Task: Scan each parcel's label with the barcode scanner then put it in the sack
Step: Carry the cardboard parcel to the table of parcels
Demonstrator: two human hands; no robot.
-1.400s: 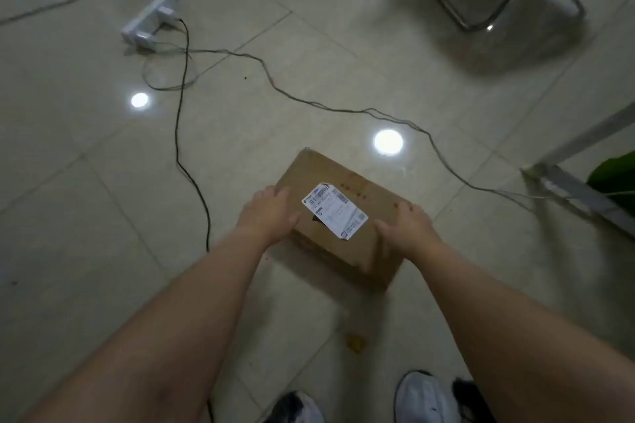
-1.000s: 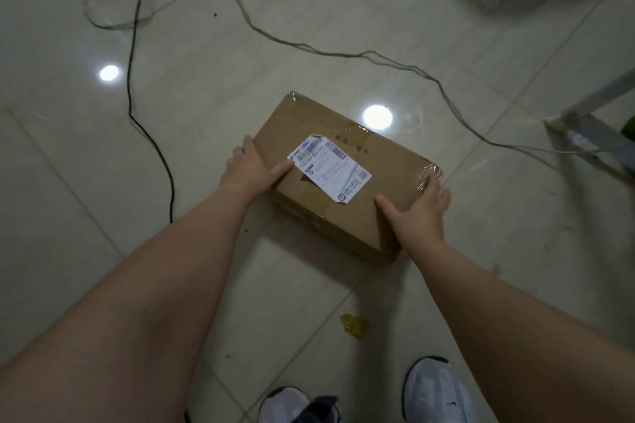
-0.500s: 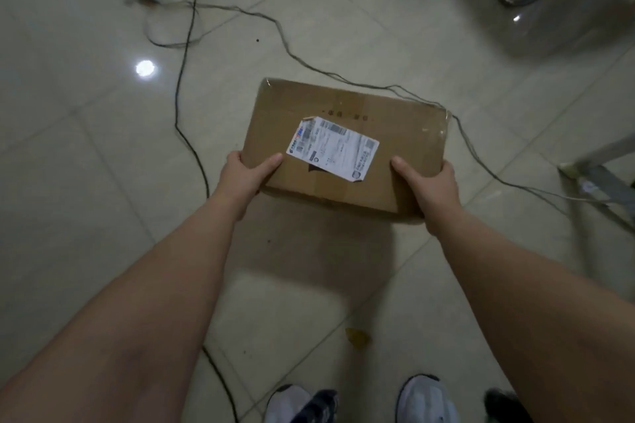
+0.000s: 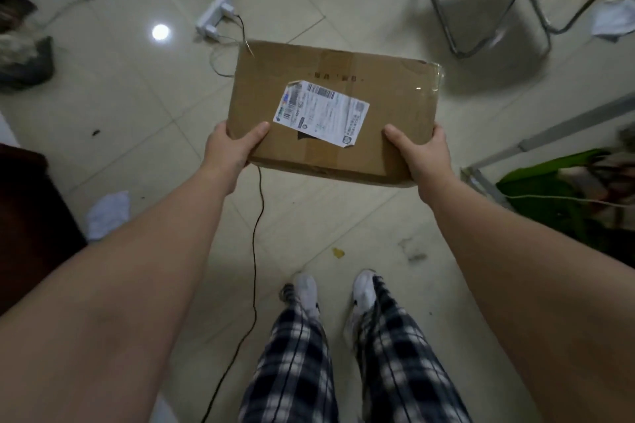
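Both hands, left hand (image 4: 233,144) and right hand (image 4: 421,148), are clasping the parcel (image 4: 330,113) aloft, label (image 4: 321,113) up; scanning probably follows, though no scanner is showing.

Left hand (image 4: 228,144), right hand (image 4: 424,151) gripping

Bare forearms, no sleeves showing, nothing on the wrists. Baggy dark-and-white plaid pants (image 4: 347,364) and white sneakers (image 4: 363,288) with dark trim.
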